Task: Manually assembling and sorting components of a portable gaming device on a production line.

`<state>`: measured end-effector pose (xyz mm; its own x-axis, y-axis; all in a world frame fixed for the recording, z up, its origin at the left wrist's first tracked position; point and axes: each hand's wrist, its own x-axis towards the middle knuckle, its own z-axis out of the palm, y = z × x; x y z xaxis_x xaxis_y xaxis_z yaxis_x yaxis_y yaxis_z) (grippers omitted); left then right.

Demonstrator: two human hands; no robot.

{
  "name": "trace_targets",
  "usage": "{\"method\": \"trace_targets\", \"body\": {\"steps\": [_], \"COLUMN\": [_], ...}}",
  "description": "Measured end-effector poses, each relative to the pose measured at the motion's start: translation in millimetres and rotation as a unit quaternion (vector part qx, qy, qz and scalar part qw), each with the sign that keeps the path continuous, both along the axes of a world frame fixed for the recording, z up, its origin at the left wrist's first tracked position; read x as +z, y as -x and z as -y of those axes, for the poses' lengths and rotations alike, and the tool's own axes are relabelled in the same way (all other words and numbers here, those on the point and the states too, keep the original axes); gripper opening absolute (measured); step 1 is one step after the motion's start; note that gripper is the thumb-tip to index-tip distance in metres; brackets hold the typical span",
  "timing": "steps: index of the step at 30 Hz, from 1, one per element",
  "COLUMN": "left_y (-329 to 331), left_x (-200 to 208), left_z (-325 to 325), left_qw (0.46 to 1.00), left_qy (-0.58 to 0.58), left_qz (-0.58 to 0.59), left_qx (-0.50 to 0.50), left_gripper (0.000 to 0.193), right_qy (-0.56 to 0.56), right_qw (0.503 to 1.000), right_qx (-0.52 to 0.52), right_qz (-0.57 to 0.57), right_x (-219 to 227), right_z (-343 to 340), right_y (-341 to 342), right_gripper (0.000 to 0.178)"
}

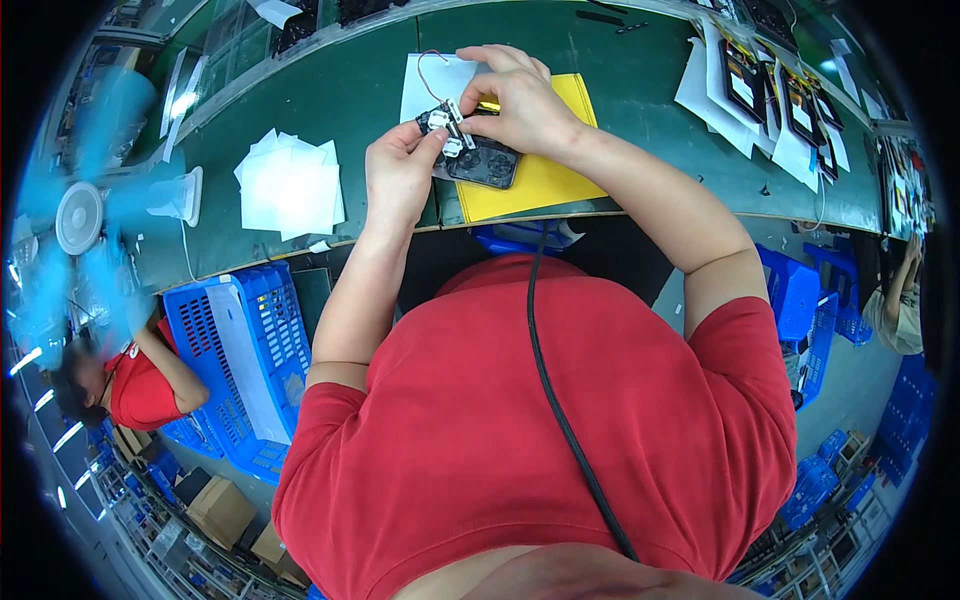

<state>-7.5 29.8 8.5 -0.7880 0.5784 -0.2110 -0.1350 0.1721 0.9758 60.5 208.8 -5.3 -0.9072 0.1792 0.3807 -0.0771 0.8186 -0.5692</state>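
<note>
My left hand point(397, 172) pinches a small white-and-black part point(437, 122) between thumb and fingertips. A thin reddish wire point(424, 68) curls up from this part. From the other side, the thumb and forefinger of my right hand point(530, 110) close on the part's edge, while its other fingers stretch away; what exactly sits between them is too small to make out. Just below the fingers lies a dark, rounded plastic casing point(490, 163), partly covered by the held part. It rests on a yellow sheet or folder point(545, 185), with a white sheet point(425, 90) behind.
Left on the green bench point(350, 105) lies a pile of white papers point(290, 185). Beyond it a fan with blue blades point(78, 218) is blurred. At right are papers with wired black-framed units point(745, 85). Blue crates point(240, 350) and a person in red point(150, 380) are at left.
</note>
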Motion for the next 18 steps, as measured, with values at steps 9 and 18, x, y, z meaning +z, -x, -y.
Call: {"method": "trace_targets", "body": {"steps": [9,18], "left_y": [-3.7,-3.1], "left_x": [-8.9,-11.3], "left_z": [-8.3,-13.5], "left_qw": [0.999,0.996], "left_qy": [-0.025,0.002], "left_qz": [-0.032,-0.08], "left_qx": [0.005,0.023], "left_gripper": [0.012,0.01], "right_qy": [0.034,0.021], "right_qw": [0.999,0.999], "right_qx": [0.01,0.022], "right_qz": [0.023,0.026], "right_x": [-0.8,3.3], "right_z": [-2.2,-0.9], "right_y": [0.6,-2.1], "right_gripper": [0.015,0.015]}}
